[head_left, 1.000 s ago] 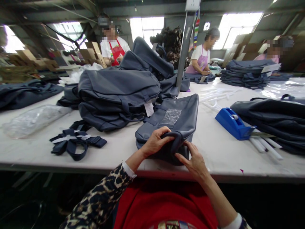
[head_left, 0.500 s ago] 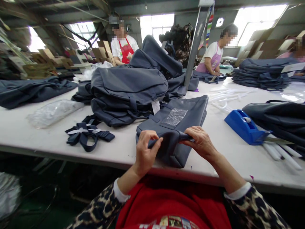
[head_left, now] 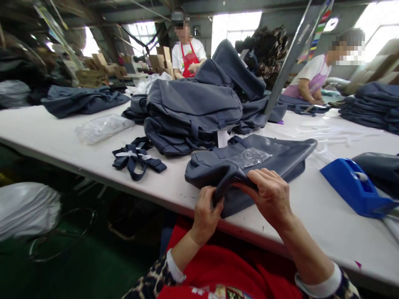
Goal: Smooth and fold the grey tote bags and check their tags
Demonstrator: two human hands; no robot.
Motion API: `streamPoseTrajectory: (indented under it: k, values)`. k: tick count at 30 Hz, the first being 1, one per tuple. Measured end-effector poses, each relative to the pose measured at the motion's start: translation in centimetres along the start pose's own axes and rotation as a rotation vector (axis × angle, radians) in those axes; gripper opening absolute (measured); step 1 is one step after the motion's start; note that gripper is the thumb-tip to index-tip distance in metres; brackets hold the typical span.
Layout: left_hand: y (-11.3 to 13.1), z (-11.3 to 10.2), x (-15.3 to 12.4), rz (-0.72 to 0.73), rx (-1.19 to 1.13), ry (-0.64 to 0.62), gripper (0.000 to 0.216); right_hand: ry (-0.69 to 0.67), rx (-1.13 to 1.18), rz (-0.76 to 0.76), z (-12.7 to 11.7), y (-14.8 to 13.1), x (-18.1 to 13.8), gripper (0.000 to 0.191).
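A dark blue bag lies on the white table in front of me, a clear plastic-covered patch on its upper face. My left hand is closed on the bag's near edge, thumb and fingers pinching the folded material. Further right along that edge, my right hand grips the bag too, fingers on top and thumb beneath. Between the two hands the edge is lifted and bent. Left of the bag lies a bundle of dark blue straps tied with white bands.
Stacked blue bags with a white tag stand behind. A plastic packet lies left, a blue tape dispenser right. A slanted metal post rises behind the bag. Two people work across the table.
My view has swung left, so things sit further right. Both hands keep hold of the bag; its near edge is now raised and folded more, the left hand gripping it lower.
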State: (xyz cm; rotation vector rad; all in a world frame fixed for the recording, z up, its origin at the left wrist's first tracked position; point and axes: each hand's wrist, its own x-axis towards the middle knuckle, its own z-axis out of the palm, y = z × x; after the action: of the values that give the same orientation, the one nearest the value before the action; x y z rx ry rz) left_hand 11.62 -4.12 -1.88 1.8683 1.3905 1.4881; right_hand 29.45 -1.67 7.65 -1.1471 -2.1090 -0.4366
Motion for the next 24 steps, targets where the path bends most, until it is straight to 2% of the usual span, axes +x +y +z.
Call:
streamPoseTrajectory:
  k: [4,7,9,12,15,17,19,21,24]
  values:
    - [-1.5,-2.9,0.6,-0.058,-0.097,-0.056,0.015,-0.053,-0.050,-0.089,0.1,-2.1,0.9,0.039]
    - [-1.8,-3.9,-0.1,-0.040,-0.147,-0.060,0.017,-0.068,-0.029,-0.173,-0.4,-3.8,2.3,0.031]
    - [-1.7,-4.0,-0.8,-0.007,-0.135,-0.009,0.017,-0.099,0.001,-0.367,-0.6,-4.9,3.1,0.026]
    - [-1.5,-3.6,-1.8,0.024,-0.130,0.066,0.017,-0.208,-0.015,-0.730,0.1,-5.8,4.0,0.030]
    - [-1.8,-3.4,-2.8,-0.005,-0.166,0.108,0.025,-0.281,-0.097,-0.909,1.6,-5.5,4.5,0.035]
    - [-2.1,-3.3,-3.6,-0.036,-0.166,0.182,0.037,-0.306,-0.130,-0.969,2.2,-5.1,4.8,0.036]
    - [-2.3,-3.1,-4.5,-0.058,-0.142,0.244,0.037,-0.320,-0.146,-1.000,2.4,-4.9,5.3,0.036]
    - [-2.5,-2.7,-5.3,-0.072,-0.117,0.243,0.034,-0.350,-0.143,-1.009,2.4,-5.0,5.8,0.033]
    - [-2.7,-1.9,-6.0,-0.064,-0.081,0.196,0.043,-0.463,-0.138,-0.977,2.4,-5.2,6.5,0.018]
